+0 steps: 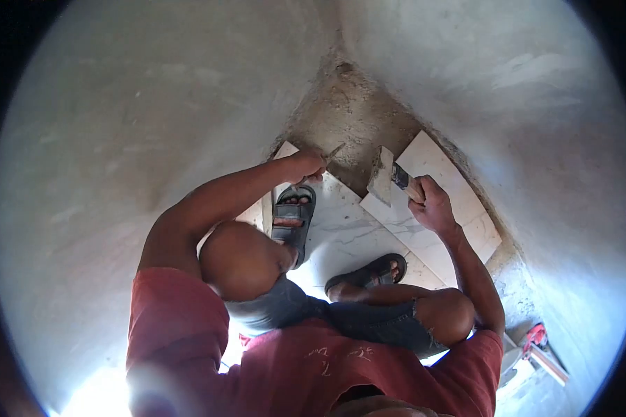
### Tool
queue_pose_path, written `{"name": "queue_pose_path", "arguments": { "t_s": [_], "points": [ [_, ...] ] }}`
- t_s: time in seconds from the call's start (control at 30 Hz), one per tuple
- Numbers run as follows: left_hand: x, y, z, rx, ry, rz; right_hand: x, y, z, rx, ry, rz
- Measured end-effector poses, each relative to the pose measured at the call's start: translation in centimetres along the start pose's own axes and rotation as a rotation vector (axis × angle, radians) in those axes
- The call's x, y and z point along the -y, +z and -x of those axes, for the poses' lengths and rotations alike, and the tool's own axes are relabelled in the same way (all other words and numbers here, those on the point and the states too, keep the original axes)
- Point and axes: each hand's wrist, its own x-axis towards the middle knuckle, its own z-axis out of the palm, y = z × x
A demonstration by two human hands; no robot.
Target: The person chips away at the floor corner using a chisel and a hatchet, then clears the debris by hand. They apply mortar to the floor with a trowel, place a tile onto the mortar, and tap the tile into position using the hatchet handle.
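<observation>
My left hand (307, 167) is closed around a thin chisel (335, 151), whose tip points up and right over the rough bare floor patch (351, 121). To the right, my right hand (435, 205) grips a hammer (381, 174) by its handle, which has a dark band near the head. The hammer head looks pale and dusty and appears above the tiles' inner edge, a short way from the chisel. White marbled floor tiles (348, 215) lie below both hands. Part of the chisel is hidden by my left fingers.
Plastered walls (153, 118) meet in a corner ahead. My sandalled feet (295, 222) are on the tiles. Another tile (438, 167) runs along the right wall. Several items, one with red on it (535, 335), lie at lower right.
</observation>
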Motion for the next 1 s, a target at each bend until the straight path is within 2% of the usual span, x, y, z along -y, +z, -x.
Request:
{"name": "queue_pose_path", "arguments": {
  "t_s": [0.07, 0.13, 0.2, 0.33, 0.4, 0.67, 0.8, 0.9, 0.97, 1.0],
  "points": [
    [-0.2, 1.0, 2.4, -0.042, 0.019, 0.296, 0.2, -0.6, 0.3, 0.041, -0.019, 0.033],
    [1.3, 0.5, 1.6, -0.005, 0.020, 0.366, 0.5, -1.6, 0.7, 0.051, -0.020, 0.069],
    [1.8, 0.1, 0.5, -0.012, 0.219, 0.702, 0.9, -2.9, 0.7, 0.121, -0.054, 0.145],
    [0.7, -1.4, -4.4, 0.056, 0.359, 0.884, 2.7, -5.0, 0.4, 0.174, -0.093, 0.308],
    [-0.6, -2.2, -7.4, 0.088, 0.415, 0.855, 3.1, -5.4, 0.2, 0.184, -0.151, 0.361],
    [-5.9, -5.1, -13.1, 0.010, 0.539, 0.885, 3.9, -3.1, -1.5, 0.282, -0.076, 0.439],
    [-7.4, -5.8, -13.0, -0.031, 0.491, 0.840, 3.8, -1.8, -2.8, 0.312, -0.086, 0.469],
    [-7.4, -6.0, -13.6, 0.029, 0.479, 0.861, 3.4, -1.5, -3.7, 0.293, -0.149, 0.487],
    [-8.0, -5.6, -12.4, -0.100, 0.367, 0.806, 3.2, -1.4, -4.5, 0.283, -0.153, 0.457],
    [-8.2, -5.2, -11.9, -0.101, 0.359, 0.817, 3.1, -1.5, -4.9, 0.296, -0.155, 0.456]
  ]
}}
